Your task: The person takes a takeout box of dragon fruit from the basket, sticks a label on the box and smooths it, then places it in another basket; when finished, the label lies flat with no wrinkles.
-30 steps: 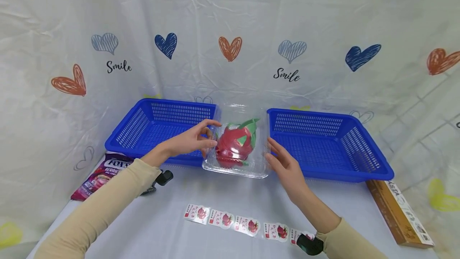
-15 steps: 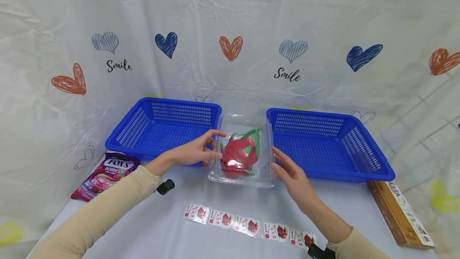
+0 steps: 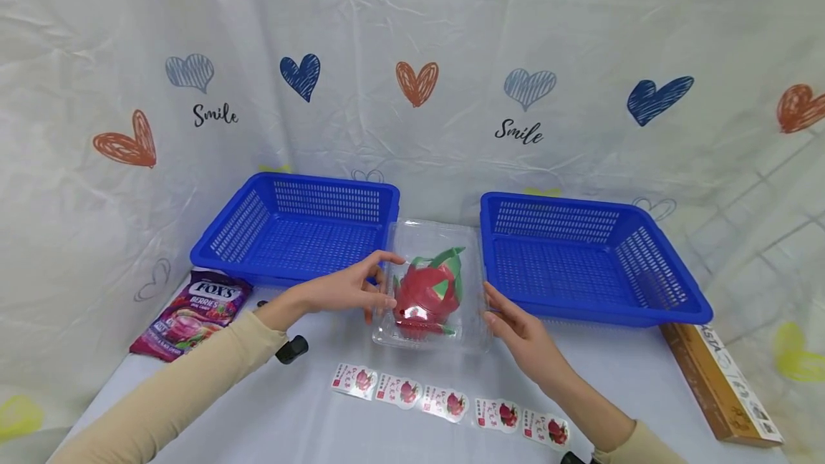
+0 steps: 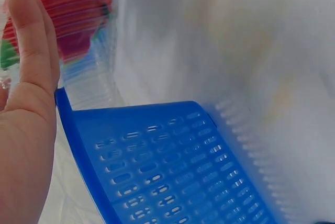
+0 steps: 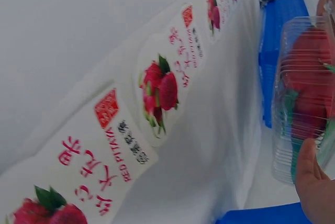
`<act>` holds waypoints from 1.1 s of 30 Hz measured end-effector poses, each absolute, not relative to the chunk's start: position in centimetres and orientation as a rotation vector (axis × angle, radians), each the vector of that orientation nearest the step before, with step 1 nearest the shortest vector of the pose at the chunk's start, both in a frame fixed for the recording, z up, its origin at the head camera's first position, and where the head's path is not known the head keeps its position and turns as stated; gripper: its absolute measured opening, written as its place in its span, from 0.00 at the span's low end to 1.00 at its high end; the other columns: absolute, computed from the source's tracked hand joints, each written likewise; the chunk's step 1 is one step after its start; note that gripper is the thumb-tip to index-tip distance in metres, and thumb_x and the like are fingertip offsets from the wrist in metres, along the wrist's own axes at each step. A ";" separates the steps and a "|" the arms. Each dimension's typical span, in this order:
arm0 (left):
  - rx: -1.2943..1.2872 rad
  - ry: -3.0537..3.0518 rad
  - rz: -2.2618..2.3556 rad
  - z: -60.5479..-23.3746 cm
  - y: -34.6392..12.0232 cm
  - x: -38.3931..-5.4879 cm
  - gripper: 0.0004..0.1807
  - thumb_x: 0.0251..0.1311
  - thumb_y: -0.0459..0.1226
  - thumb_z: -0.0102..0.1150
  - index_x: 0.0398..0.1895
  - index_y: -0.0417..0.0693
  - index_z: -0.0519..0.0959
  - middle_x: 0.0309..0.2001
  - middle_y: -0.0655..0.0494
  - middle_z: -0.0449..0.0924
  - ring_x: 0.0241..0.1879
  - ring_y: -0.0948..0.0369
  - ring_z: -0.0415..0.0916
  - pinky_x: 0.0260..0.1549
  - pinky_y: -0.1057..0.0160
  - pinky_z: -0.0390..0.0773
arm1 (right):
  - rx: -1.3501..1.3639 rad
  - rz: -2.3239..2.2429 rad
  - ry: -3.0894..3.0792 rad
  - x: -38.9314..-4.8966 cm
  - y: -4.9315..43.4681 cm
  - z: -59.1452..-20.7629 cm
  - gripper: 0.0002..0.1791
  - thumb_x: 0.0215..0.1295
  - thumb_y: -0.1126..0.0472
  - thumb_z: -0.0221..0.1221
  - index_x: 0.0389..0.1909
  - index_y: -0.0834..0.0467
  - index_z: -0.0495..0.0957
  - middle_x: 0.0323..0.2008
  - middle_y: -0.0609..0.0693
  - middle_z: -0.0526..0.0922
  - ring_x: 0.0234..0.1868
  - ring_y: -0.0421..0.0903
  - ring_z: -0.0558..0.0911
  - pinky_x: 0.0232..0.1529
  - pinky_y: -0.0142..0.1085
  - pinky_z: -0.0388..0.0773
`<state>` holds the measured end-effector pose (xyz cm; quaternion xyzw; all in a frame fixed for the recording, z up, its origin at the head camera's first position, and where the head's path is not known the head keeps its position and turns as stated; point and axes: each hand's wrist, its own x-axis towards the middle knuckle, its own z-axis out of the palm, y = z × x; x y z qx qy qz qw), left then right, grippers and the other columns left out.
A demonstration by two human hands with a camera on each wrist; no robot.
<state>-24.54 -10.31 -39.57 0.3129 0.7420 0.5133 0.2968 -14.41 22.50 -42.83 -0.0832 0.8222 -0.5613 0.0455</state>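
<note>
A clear plastic clamshell box [image 3: 432, 233] with a red dragon fruit [image 3: 425, 293] with green scales inside is between the two baskets, a little nearer to me. My left hand [image 3: 344, 288] grips its left side, index finger along the top edge and thumb at the side. On the opposite side, my right hand [image 3: 525, 342] holds the box with thumb and fingers. The left wrist view has the left hand [image 4: 32, 88] against the ridged plastic wall. In the right wrist view, the right hand [image 5: 316, 190] touches the box's end. Fingers under the box are mostly hidden.
Blue mesh baskets stand left [image 3: 303, 242] and right [image 3: 561, 263]. A purple candy bag [image 3: 193, 313] lies by the left basket, and a brown pasta box [image 3: 722, 382] at the right. Several dragon fruit stickers [image 3: 406, 391] lie in a strip in front on the white cloth.
Both hands have brought the box with the dragon fruit down and toward me, slightly to the right at first. The stickers and baskets stay put.
</note>
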 end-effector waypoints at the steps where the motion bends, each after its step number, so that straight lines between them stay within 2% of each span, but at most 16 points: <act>1: 0.834 1.966 1.370 -39.7 -10.3 -24.5 0.39 0.64 0.41 0.63 0.72 0.56 0.52 0.41 0.43 0.67 0.32 0.50 0.80 0.37 0.44 0.81 | -0.251 -1.712 2.509 -14.4 22.5 -43.0 0.31 0.74 0.48 0.51 0.75 0.46 0.57 0.72 0.54 0.62 0.68 0.54 0.68 0.60 0.40 0.72; 5: 0.850 1.956 1.363 -39.8 -10.1 -24.2 0.38 0.64 0.39 0.63 0.72 0.56 0.52 0.43 0.42 0.68 0.33 0.50 0.81 0.40 0.43 0.80 | -0.230 -1.710 2.511 -14.3 22.5 -43.4 0.31 0.74 0.49 0.52 0.75 0.46 0.57 0.71 0.56 0.62 0.68 0.56 0.68 0.59 0.42 0.72; 9: 0.852 2.004 1.301 -39.7 -9.9 -23.8 0.39 0.64 0.41 0.63 0.73 0.55 0.51 0.45 0.44 0.70 0.34 0.48 0.83 0.43 0.52 0.79 | -0.241 -1.699 2.524 -14.2 22.8 -43.7 0.31 0.75 0.49 0.52 0.75 0.48 0.57 0.72 0.57 0.62 0.68 0.57 0.67 0.59 0.44 0.72; 13: 0.849 2.053 1.258 -39.7 -9.6 -23.3 0.39 0.65 0.42 0.62 0.73 0.56 0.51 0.45 0.45 0.70 0.35 0.46 0.83 0.43 0.56 0.78 | -0.230 -1.702 2.522 -14.1 23.0 -43.9 0.31 0.74 0.50 0.53 0.75 0.48 0.58 0.71 0.56 0.63 0.66 0.55 0.69 0.59 0.42 0.72; 20: 0.852 2.078 1.229 -40.0 -9.0 -22.2 0.39 0.67 0.39 0.60 0.76 0.55 0.50 0.51 0.43 0.68 0.38 0.50 0.83 0.42 0.53 0.81 | -0.246 -1.712 2.513 -13.5 23.3 -44.2 0.32 0.73 0.54 0.55 0.75 0.52 0.58 0.71 0.60 0.62 0.65 0.58 0.71 0.57 0.37 0.74; 26: 0.815 2.075 1.263 -41.3 -8.7 -21.5 0.39 0.68 0.39 0.59 0.77 0.56 0.50 0.57 0.40 0.65 0.39 0.50 0.81 0.39 0.49 0.82 | -0.155 -1.693 2.503 -13.4 23.3 -44.6 0.34 0.72 0.53 0.56 0.75 0.51 0.58 0.71 0.60 0.63 0.64 0.58 0.71 0.57 0.40 0.74; 29: 0.798 2.087 1.291 -42.0 -8.8 -21.5 0.39 0.68 0.40 0.59 0.77 0.57 0.50 0.57 0.40 0.65 0.39 0.48 0.80 0.38 0.46 0.81 | -0.108 -1.679 2.489 -13.5 23.1 -44.8 0.34 0.71 0.53 0.57 0.75 0.50 0.58 0.69 0.62 0.65 0.64 0.59 0.72 0.58 0.43 0.74; 33: 0.741 2.130 1.345 -42.9 -8.6 -21.5 0.38 0.67 0.44 0.59 0.76 0.60 0.52 0.56 0.42 0.65 0.36 0.51 0.78 0.36 0.48 0.81 | -0.097 -1.664 2.488 -13.8 23.0 -45.1 0.34 0.70 0.51 0.58 0.74 0.46 0.58 0.68 0.62 0.65 0.64 0.60 0.71 0.58 0.45 0.74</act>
